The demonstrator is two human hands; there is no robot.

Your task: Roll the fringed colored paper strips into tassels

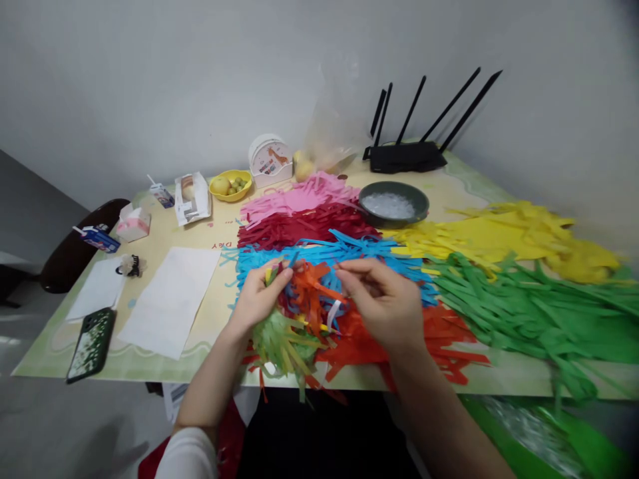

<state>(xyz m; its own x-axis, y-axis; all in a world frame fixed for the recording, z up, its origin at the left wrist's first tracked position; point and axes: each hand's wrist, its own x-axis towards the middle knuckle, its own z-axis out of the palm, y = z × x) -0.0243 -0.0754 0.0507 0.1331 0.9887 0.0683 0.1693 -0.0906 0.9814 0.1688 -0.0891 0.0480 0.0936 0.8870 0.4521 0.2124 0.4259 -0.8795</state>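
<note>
My left hand [262, 293] is closed around a bundle of fringed paper tassels [284, 339], whose light green, yellow and orange strips hang over the table's front edge. Close to its right, my right hand [384, 299] pinches with thumb and forefinger; what is between the fingertips is too small to make out. Orange strips [312, 286] fill the gap between the two hands. Beneath them lie fringed blue paper [319, 253] and orange-red fringed paper [444, 332]. Further back are dark red fringed paper [304, 226] and pink fringed paper [299, 198].
Yellow fringed paper [519, 233] and green fringed paper [539, 306] spread to the right. A dark bowl [424, 203] with clear bits stands behind, near a black router [407, 158]. White sheets [170, 299], a phone [90, 344] and a yellow fruit dish [230, 194] are on the left.
</note>
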